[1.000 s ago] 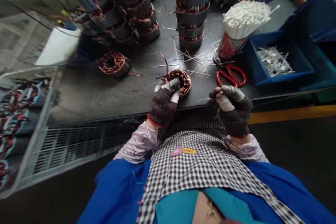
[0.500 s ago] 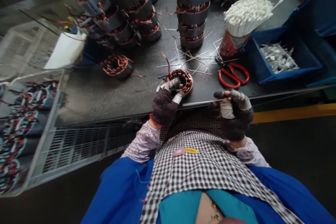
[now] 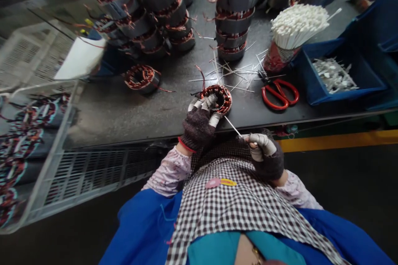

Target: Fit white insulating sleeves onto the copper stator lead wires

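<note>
left fingers (image 3: 212,100) hold the copper-wound ring (image 3: 228,101) by its left side.

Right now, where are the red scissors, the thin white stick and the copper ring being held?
Red scissors (image 3: 280,93), head view: on a red handle.
Thin white stick (image 3: 233,126), head view: midway along its visible length.
Copper ring (image 3: 228,100), head view: on the windings, picture's right side.
</note>
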{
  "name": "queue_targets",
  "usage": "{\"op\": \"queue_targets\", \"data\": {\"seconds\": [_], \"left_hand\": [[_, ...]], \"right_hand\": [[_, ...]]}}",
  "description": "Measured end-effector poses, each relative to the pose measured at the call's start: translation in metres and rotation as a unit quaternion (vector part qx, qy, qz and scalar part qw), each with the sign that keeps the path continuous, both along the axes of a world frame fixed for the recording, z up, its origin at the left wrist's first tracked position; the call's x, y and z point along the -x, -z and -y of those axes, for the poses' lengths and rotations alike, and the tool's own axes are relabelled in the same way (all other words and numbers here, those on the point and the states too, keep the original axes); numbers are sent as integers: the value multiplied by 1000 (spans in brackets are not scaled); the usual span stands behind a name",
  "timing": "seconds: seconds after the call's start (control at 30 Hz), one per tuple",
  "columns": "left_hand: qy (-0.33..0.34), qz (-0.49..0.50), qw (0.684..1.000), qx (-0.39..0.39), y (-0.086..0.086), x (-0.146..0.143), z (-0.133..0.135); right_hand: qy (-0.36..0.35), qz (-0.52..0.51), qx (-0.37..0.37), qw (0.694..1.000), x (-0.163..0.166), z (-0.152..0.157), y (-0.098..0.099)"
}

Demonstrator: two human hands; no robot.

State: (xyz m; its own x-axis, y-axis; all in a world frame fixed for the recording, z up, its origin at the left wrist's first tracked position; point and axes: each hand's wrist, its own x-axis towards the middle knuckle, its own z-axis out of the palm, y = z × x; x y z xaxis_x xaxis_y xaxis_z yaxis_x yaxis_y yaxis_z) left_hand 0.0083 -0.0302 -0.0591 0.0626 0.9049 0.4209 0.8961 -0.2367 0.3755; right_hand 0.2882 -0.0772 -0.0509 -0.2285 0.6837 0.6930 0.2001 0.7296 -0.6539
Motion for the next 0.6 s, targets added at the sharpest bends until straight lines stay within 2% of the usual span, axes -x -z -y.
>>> {"op": "queue_targets", "data": {"seconds": [0.17,0.33,0.43,0.5,0.6], "left_hand": [[5,-16,1000,15,-3,1,1],[16,-16,999,40,-15,0,7],[20,-24,998,46,-18,-1,8],[18,-26,999,44,-18,-2,8],[15,-28,999,44,-18,-4,9]], "right_hand": [[2,12,30,999,-1,1,-5],[28,65,133,989,10,-4,-13],[30,17,199,979,8,1,-16],[32,-13,212,977,6,6,-17],[35,-2,205,978,7,8,-17]]}}
